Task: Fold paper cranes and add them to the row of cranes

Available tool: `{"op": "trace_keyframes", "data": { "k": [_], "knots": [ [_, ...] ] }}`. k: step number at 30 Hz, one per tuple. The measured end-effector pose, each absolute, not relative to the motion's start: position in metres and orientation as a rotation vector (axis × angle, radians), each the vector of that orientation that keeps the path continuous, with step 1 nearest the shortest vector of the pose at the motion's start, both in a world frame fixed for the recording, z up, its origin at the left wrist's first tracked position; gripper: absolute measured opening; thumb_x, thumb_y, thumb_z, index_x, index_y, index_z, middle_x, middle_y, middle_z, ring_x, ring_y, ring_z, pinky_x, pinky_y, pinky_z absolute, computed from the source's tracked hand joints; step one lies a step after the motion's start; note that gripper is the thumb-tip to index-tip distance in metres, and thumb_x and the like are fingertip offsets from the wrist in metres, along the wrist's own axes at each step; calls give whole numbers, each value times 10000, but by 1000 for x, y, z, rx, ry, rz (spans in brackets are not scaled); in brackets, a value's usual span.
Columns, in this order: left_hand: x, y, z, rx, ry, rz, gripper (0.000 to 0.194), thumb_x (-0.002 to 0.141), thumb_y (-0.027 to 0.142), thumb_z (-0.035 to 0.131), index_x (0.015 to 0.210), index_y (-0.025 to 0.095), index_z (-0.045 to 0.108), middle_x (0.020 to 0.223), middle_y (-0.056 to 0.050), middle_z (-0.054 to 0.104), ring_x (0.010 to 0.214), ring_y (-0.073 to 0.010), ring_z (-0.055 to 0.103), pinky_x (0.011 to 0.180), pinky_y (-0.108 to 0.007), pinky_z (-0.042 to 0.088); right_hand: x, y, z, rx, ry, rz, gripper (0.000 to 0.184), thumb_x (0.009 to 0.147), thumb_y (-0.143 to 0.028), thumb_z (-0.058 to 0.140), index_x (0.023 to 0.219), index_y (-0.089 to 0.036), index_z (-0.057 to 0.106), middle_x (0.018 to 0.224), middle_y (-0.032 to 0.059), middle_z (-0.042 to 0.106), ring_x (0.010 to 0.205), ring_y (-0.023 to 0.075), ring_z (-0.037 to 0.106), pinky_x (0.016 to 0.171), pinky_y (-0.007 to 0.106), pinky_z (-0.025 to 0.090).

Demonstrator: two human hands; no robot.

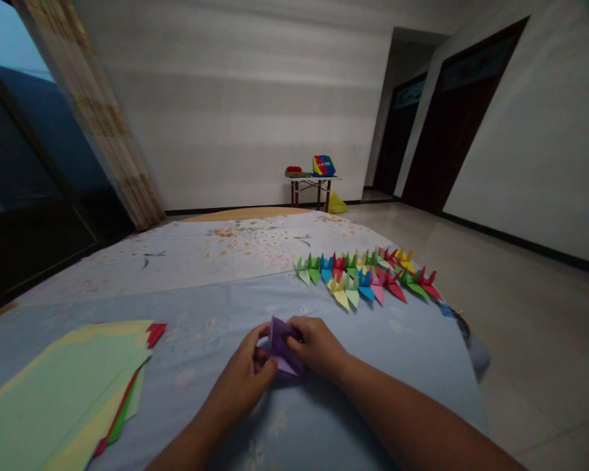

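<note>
A piece of purple origami paper [285, 356], partly folded, is held between both hands just above the cloth. My left hand [248, 366] grips its left side, thumb in front and fingers behind. On the right, my right hand [319, 343] pinches the upper edge, with the thumb pressed on the inner face. Beyond my hands stand rows of folded paper cranes [366, 286] in green, blue, red, pink and yellow. Some fingers of both hands are hidden behind the paper.
A stack of coloured paper sheets [73, 379] lies at the left of the table, pale green on top. A blue floral cloth [201, 327] covers the near tabletop. Against the far wall, a small table [311, 178] carries a colourful box [322, 165]. Brown doors [464, 111] are at the right.
</note>
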State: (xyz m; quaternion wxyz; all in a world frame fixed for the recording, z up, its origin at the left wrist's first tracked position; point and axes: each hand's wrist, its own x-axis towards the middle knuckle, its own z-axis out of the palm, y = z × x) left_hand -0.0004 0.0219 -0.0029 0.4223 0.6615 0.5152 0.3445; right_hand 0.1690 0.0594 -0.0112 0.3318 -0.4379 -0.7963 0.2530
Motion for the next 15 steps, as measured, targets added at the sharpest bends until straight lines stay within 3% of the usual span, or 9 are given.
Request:
{"op": "trace_keyframes", "data": {
  "k": [5,12,15],
  "knots": [
    [-5,26,-1,1769,1362,938,492,692,161,464,1182,179,510,1072,-95,599,837,-210,596,761,-346,459,172,63,-15,-1183,-2128,634,144,741,-134,495,804,-182,616,712,-2,608,657,120,516,609,202,347],
    [0,26,4,1895,1447,964,349,734,226,469,1051,180,607,1006,-77,629,894,-228,578,816,-361,441,172,64,-12,-1231,-2167,483,51,713,-158,537,710,-172,585,676,4,565,674,134,483,633,227,327],
    [3,24,4,1912,1426,981,342,755,247,477,1069,178,594,1016,-81,622,886,-226,578,830,-373,440,170,61,-10,-1235,-2107,567,127,694,-187,577,818,-195,601,740,1,600,688,137,510,633,224,340]
  ]
}}
